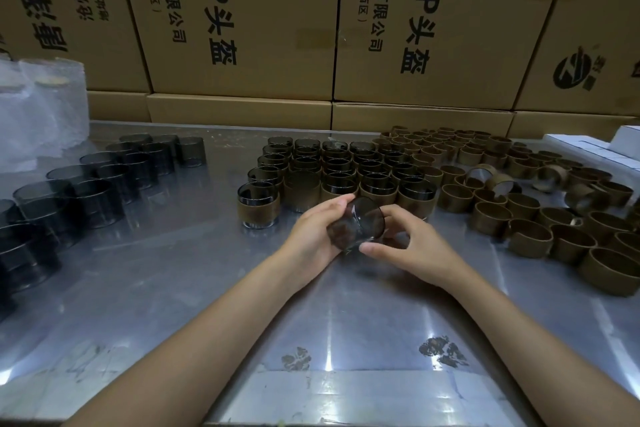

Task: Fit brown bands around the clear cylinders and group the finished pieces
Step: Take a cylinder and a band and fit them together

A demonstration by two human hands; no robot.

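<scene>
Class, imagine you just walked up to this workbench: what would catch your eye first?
First, the two hands, left hand and right hand, holding a tilted clear cylinder at the centre. Behind it stand rows of banded cylinders, with loose brown bands spread on the right.

clear cylinder (356, 224) tilted between left hand (313, 236) and right hand (408, 246) above steel table (173, 288)
</scene>
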